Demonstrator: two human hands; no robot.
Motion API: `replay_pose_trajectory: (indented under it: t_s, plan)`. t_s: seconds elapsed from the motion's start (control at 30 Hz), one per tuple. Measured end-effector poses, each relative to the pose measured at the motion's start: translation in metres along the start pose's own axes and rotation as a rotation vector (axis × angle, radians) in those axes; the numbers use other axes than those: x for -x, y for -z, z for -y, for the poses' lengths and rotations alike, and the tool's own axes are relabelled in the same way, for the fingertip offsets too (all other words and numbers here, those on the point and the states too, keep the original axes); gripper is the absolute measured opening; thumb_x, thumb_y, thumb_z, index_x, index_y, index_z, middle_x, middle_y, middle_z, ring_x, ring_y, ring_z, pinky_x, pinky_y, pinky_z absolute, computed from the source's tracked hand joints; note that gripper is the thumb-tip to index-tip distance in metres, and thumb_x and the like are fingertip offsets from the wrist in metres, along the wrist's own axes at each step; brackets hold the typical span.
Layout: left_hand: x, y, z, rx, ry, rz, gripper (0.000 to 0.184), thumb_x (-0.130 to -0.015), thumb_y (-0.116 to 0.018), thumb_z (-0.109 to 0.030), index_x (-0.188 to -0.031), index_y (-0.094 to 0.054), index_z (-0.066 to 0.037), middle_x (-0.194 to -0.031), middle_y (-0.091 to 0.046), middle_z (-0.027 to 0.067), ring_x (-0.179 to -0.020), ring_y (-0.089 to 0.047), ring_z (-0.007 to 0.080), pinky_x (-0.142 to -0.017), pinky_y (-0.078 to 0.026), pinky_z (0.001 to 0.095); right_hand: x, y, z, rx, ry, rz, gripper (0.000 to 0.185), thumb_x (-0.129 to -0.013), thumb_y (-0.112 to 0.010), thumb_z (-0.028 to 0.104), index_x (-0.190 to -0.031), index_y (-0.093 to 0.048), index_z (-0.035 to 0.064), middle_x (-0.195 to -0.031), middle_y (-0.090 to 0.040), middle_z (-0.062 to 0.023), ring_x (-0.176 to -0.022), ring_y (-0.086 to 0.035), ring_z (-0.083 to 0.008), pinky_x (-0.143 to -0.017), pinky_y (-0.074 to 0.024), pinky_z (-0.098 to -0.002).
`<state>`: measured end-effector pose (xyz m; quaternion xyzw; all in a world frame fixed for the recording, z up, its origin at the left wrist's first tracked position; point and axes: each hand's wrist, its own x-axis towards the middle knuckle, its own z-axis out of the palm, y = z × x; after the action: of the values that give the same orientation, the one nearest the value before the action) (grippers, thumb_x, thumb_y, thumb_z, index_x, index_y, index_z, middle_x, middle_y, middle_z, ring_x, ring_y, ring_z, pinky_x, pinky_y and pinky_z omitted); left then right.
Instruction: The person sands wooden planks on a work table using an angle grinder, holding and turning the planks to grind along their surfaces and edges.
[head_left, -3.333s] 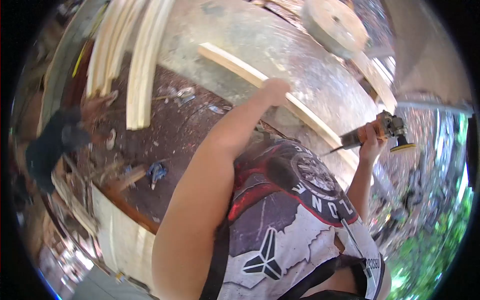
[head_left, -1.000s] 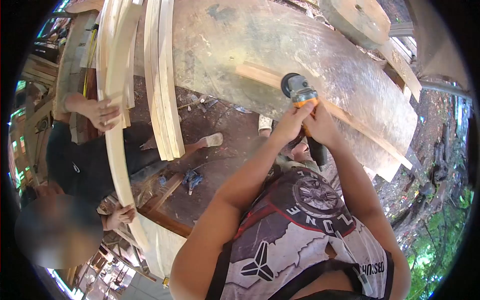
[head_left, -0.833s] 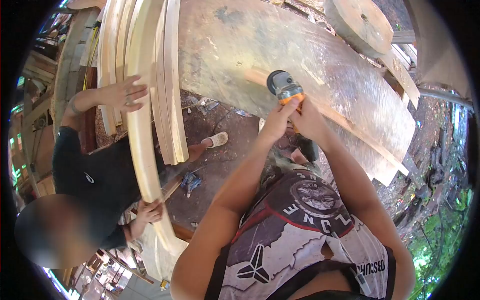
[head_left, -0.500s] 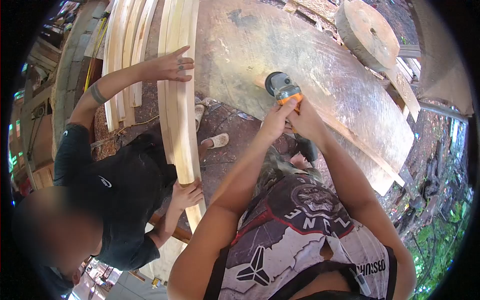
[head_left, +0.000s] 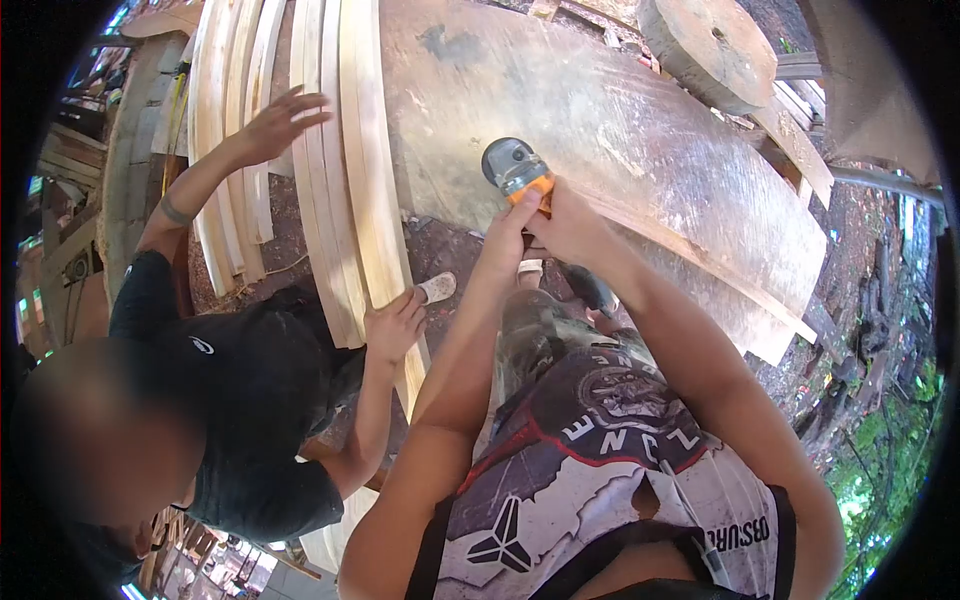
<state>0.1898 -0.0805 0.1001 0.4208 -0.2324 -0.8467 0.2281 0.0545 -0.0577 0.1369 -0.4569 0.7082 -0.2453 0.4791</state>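
Note:
An orange and grey angle grinder with a round dark disc is held over the plywood sheet. My left hand wraps its body from the left, closed on it. Closed around it from the right is my right hand. The lower part of the tool is hidden by my fingers. A narrow wooden strip lies on the plywood, running from near the grinder toward the lower right. Whether the disc touches the wood cannot be made out.
At left, a co-worker in a black shirt has one hand on a long plank and the other raised over several more boards. A thick round wood slab lies at the back right.
The grinder and both my hands have shifted left in view. The co-worker's upper hand has come off the planks and moved left; the planks now lie more spread apart.

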Motion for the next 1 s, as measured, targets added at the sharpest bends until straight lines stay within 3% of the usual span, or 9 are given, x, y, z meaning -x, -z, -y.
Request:
replay_pose_trajectory:
  t_s: [0.07, 0.17, 0.27, 0.43, 0.53, 0.7, 0.73, 0.8, 1.0]
  plan:
    - [-0.001, 0.008, -0.002, 0.021, -0.017, -0.014, 0.053, -0.098, -0.061, -0.049, -0.119, -0.062, -0.001, -0.096, -0.068, 0.0104, -0.078, -0.071, 0.0183, -0.063, -0.060, 0.0306, 0.003, 0.001, 0.019, -0.024, -0.066, 0.017, 0.044, -0.093, -0.063, 0.023, -0.126, -0.053, -0.0049, -0.111, -0.069, -0.0234, -0.104, -0.068, -0.0341, -0.090, -0.0518, -0.0408]
    - [-0.001, 0.009, 0.004, -0.010, -0.015, 0.008, 0.052, -0.098, -0.061, -0.050, -0.118, -0.062, -0.001, -0.093, -0.068, 0.0094, -0.076, -0.070, 0.0170, -0.062, -0.059, 0.0298, 0.009, 0.005, 0.021, -0.087, -0.029, 0.022, 0.049, -0.091, -0.063, 0.023, -0.129, -0.050, -0.0058, -0.112, -0.069, -0.0255, -0.106, -0.069, -0.0377, -0.091, -0.0530, -0.0453]
    - [0.006, -0.014, 0.012, 0.002, -0.024, -0.018, 0.052, -0.098, -0.061, -0.050, -0.117, -0.062, -0.002, -0.091, -0.068, 0.0076, -0.075, -0.069, 0.0154, -0.061, -0.058, 0.0283, 0.022, 0.014, 0.015, -0.071, -0.049, 0.012, 0.048, -0.091, -0.064, 0.022, -0.130, -0.051, -0.0039, -0.112, -0.069, -0.0242, -0.108, -0.069, -0.0360, -0.092, -0.0524, -0.0426]
    - [0.006, -0.031, 0.045, -0.034, 0.047, 0.041, 0.051, -0.098, -0.062, -0.050, -0.122, -0.060, -0.004, -0.096, -0.067, 0.0078, -0.077, -0.069, 0.0160, -0.062, -0.058, 0.0291, 0.047, 0.026, -0.022, -0.049, -0.029, -0.029, 0.048, -0.091, -0.063, 0.021, -0.129, -0.051, -0.0049, -0.112, -0.068, -0.0246, -0.109, -0.068, -0.0359, -0.094, -0.0510, -0.0418]
    - [0.006, -0.045, 0.068, -0.012, -0.022, 0.079, 0.053, -0.097, -0.063, -0.050, -0.125, -0.059, -0.004, -0.100, -0.068, 0.0093, -0.080, -0.071, 0.0196, -0.065, -0.060, 0.0321, 0.064, 0.034, -0.047, -0.018, 0.010, -0.089, 0.049, -0.091, -0.064, 0.023, -0.129, -0.050, -0.0056, -0.114, -0.068, -0.0254, -0.110, -0.067, -0.0381, -0.094, -0.0509, -0.0428]
    - [0.014, -0.076, 0.100, -0.063, 0.064, 0.071, 0.062, -0.093, -0.065, -0.055, -0.128, -0.057, -0.004, -0.106, -0.068, 0.0146, -0.088, -0.073, 0.0259, -0.076, -0.063, 0.0381, 0.095, 0.057, -0.076, -0.028, -0.019, -0.082, 0.053, -0.092, -0.064, 0.029, -0.128, -0.049, -0.0065, -0.115, -0.067, -0.0286, -0.110, -0.066, -0.0430, -0.093, -0.0506, -0.0462]
    - [0.015, -0.082, 0.102, -0.086, 0.045, 0.064, 0.062, -0.093, -0.065, -0.055, -0.128, -0.057, -0.004, -0.106, -0.068, 0.0146, -0.088, -0.073, 0.0259, -0.076, -0.063, 0.0381, 0.100, 0.061, -0.081, -0.045, 0.007, -0.086, 0.053, -0.092, -0.064, 0.029, -0.128, -0.049, -0.0065, -0.115, -0.067, -0.0286, -0.110, -0.066, -0.0430, -0.093, -0.0506, -0.0462]
    - [0.019, -0.098, 0.112, -0.158, 0.116, 0.093, 0.056, -0.099, -0.059, -0.051, -0.122, -0.061, 0.000, -0.105, -0.067, 0.0104, -0.082, -0.070, 0.0182, -0.064, -0.059, 0.0297, 0.116, 0.069, -0.099, -0.005, -0.059, -0.149, 0.055, -0.091, -0.065, 0.030, -0.129, -0.048, -0.0064, -0.115, -0.066, -0.0293, -0.110, -0.065, -0.0437, -0.092, -0.0507, -0.0468]
    - [0.016, -0.146, 0.151, -0.272, 0.210, 0.162, 0.060, -0.097, -0.058, -0.057, -0.123, -0.061, -0.004, -0.102, -0.069, 0.0127, -0.083, -0.073, 0.0228, -0.069, -0.062, 0.0326, 0.159, 0.102, -0.147, -0.047, -0.055, -0.210, 0.055, -0.091, -0.067, 0.032, -0.126, -0.049, -0.0064, -0.114, -0.067, -0.0284, -0.106, -0.067, -0.0422, -0.089, -0.0524, -0.0460]
